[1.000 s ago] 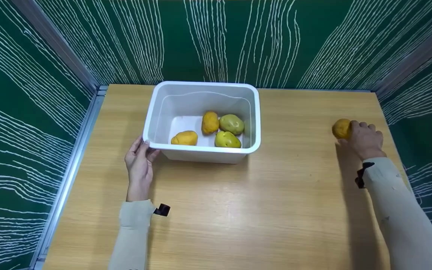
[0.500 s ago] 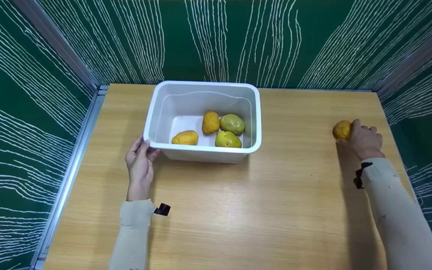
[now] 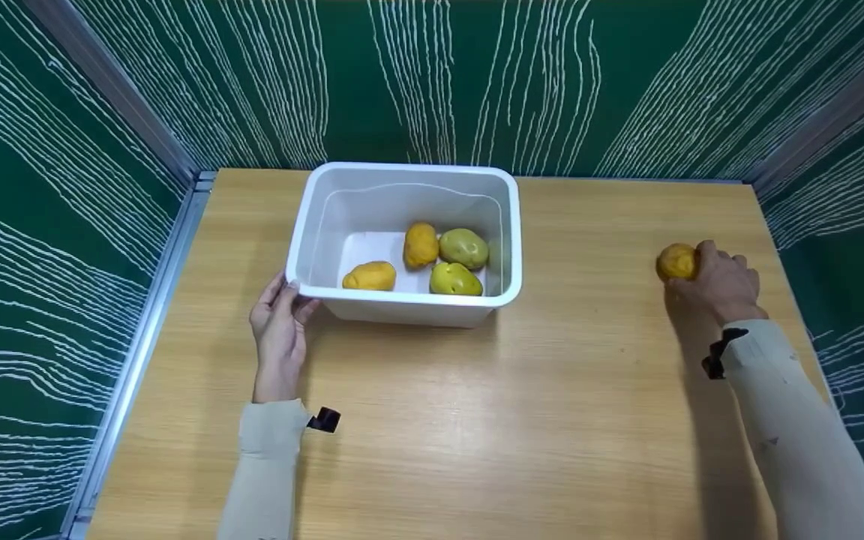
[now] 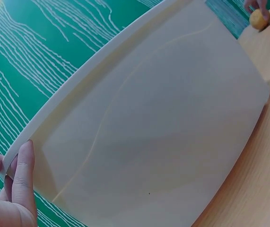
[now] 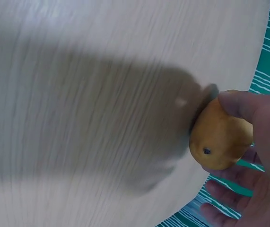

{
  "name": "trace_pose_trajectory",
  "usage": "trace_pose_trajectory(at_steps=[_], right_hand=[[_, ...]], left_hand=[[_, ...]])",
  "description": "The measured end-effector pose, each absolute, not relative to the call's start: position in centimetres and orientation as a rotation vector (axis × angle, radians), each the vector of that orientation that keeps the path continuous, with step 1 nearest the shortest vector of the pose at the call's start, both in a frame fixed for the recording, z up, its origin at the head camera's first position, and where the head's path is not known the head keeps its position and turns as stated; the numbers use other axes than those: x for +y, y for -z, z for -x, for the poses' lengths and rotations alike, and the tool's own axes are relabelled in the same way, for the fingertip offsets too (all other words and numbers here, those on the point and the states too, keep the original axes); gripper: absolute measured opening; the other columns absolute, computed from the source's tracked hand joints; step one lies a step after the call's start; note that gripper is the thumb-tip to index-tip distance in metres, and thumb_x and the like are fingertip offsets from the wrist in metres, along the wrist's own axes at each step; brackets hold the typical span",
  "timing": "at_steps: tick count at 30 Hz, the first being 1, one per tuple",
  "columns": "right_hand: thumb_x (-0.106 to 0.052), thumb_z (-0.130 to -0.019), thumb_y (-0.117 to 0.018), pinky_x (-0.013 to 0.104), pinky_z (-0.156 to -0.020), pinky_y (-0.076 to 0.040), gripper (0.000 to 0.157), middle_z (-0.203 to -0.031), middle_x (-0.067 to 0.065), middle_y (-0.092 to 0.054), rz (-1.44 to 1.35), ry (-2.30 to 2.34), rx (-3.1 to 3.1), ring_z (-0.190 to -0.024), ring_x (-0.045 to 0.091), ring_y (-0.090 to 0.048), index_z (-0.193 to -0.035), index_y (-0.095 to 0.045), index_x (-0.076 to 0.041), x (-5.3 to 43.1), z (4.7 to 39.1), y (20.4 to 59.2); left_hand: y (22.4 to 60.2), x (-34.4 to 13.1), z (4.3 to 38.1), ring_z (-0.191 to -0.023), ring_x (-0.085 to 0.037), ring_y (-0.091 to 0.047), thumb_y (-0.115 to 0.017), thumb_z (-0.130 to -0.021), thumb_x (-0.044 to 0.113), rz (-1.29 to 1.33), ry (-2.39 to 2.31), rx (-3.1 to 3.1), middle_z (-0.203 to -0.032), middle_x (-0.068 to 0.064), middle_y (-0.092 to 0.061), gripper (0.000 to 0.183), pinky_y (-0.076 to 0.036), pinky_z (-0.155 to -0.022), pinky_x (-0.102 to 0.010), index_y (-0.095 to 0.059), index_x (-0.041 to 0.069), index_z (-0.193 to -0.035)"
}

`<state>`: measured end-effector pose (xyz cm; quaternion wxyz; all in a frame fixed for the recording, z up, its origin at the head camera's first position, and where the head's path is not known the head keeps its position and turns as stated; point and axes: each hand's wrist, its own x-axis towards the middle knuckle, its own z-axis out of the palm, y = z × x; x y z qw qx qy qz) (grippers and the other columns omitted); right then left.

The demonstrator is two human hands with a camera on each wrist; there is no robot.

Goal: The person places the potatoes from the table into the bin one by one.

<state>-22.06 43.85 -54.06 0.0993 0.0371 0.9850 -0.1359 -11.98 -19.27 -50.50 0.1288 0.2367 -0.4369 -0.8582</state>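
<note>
At the right side of the table, my right hand grips an orange-yellow mango between thumb and fingers. A dark stem spot shows on this mango in the right wrist view; whether it touches the table I cannot tell. My left hand pinches the near left corner of the rim of a white plastic bin. Inside the bin lie two yellow mangoes, one at the front left and one in the middle, beside two green ones, a darker and a brighter one.
The bin stands near the back of a light wooden table. Dark green panels with white wavy lines rise behind the table and along both sides. A metal rail runs down the table's left edge.
My right hand has shifted slightly left and toward me with the mango in its grip. The left hand and the bin have stayed in place.
</note>
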Motion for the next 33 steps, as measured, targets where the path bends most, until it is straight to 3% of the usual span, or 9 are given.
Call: trace_pose_trajectory(at_steps=[15, 27, 33], right_hand=[[-0.026, -0.097, -0.078, 0.076, -0.107, -0.037, 0.075, -0.132, 0.038, -0.051, -0.158, 0.524, 2.923, -0.115, 0.054, -0.038, -0.148, -0.036, 0.01, 41.4, 22.7, 52.3], [-0.017, -0.091, -0.084, 0.074, -0.097, -0.044, 0.07, -0.131, 0.039, -0.057, 0.111, 0.502, 3.141, -0.111, 0.054, -0.044, -0.143, -0.045, 0.009, 37.6, 23.2, 48.8], [-0.015, -0.09, -0.084, 0.072, -0.1, -0.042, 0.071, -0.133, 0.037, -0.056, 0.201, 0.514, 3.16, -0.115, 0.054, -0.043, -0.144, -0.045, 0.007, 35.4, 23.4, 46.6]], left_hand=[[50.5, -19.2, 12.1, -0.083, -0.016, -0.071, -0.051, -0.106, -0.006, -0.728, 2.491, -1.257, -0.134, -0.018, -0.056, 0.048, -0.069, -0.073, -0.02, -0.044, -0.009, -0.153], [50.5, -19.2, 12.0, -0.082, -0.016, -0.071, -0.049, -0.107, -0.007, -0.7, 2.499, -1.258, -0.138, -0.02, -0.053, 0.048, -0.068, -0.07, -0.018, -0.042, -0.011, -0.154], [50.5, -19.2, 12.1, -0.08, -0.015, -0.071, -0.048, -0.107, -0.007, -0.709, 2.499, -1.252, -0.138, -0.021, -0.052, 0.048, -0.068, -0.07, -0.018, -0.04, -0.012, -0.154]])
